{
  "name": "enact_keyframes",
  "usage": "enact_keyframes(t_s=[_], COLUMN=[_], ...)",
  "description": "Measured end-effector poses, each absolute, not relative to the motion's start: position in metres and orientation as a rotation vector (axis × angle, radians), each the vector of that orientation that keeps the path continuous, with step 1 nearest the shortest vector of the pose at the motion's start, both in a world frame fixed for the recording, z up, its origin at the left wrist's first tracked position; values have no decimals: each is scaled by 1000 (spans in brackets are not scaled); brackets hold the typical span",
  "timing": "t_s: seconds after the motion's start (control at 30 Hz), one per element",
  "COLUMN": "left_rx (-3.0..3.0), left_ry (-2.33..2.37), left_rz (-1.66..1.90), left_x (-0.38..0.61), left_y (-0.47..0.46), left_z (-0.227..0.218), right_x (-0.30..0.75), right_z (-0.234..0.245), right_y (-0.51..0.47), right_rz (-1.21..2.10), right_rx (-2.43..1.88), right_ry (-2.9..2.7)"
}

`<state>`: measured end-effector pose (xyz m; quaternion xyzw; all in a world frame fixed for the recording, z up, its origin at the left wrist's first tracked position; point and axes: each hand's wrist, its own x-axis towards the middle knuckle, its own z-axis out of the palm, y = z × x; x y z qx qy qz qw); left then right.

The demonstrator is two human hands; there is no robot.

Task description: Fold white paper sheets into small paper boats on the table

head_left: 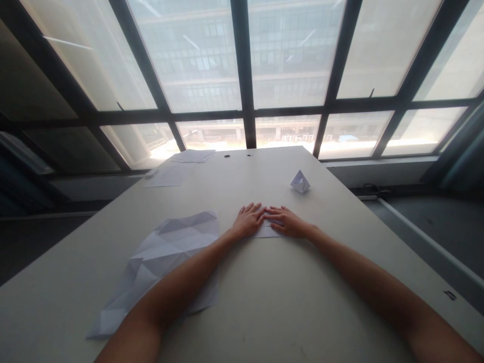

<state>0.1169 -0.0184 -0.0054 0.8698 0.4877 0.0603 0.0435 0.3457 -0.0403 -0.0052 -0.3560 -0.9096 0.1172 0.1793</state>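
A small folded sheet of white paper lies flat on the table, mostly hidden under my hands. My left hand rests on its left part, palm down with the fingers stretched out. From the other side my right hand presses on the paper's right part, its fingers extended, and the fingertips of both hands meet near the middle. Beyond my right hand stands a folded paper boat with a pointed top. To the left, partly behind my left forearm, a large creased paper sheet is spread out.
The white table reaches toward a wall of framed windows. Several flat paper sheets lie at its far left corner. Two small dark holes, one a round cable hole, sit near the far edge. A dark mark is at the right edge.
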Motion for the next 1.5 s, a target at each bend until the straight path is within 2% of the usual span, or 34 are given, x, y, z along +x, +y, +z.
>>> enact_keyframes(t_s=[0.2,0.47,0.63,0.73,0.87,0.97,1.03,1.23,1.5], left_rx=[2631,2350,2305,2285,2264,2251,2285,2556,2707], left_ry=[1508,2000,2065,1966,1625,1409,1313,1076,991], left_rz=[228,408,600,820,1199,1358,1316,809,605], left_x=[117,116,113,111,110,113,115,116,118], left_y=[-17,-15,-11,-7,-5,-7,-8,-9,-9], left_z=[-9,-12,-12,-11,-8,-5,-4,-10,-14], right_x=[346,345,346,347,347,347,348,348,348], right_z=[-3,1,2,2,2,2,2,0,2], right_y=[-41,-42,-40,-39,-39,-39,-38,-37,-38], right_rz=[362,336,300,296,267,240,227,186,185], right_rx=[-1069,-1101,-1137,-1148,-1157,-1170,-1186,-1254,-1301], right_ry=[-2570,-2607,-2621,-2621,-2607,-2600,-2595,-2570,-2576])
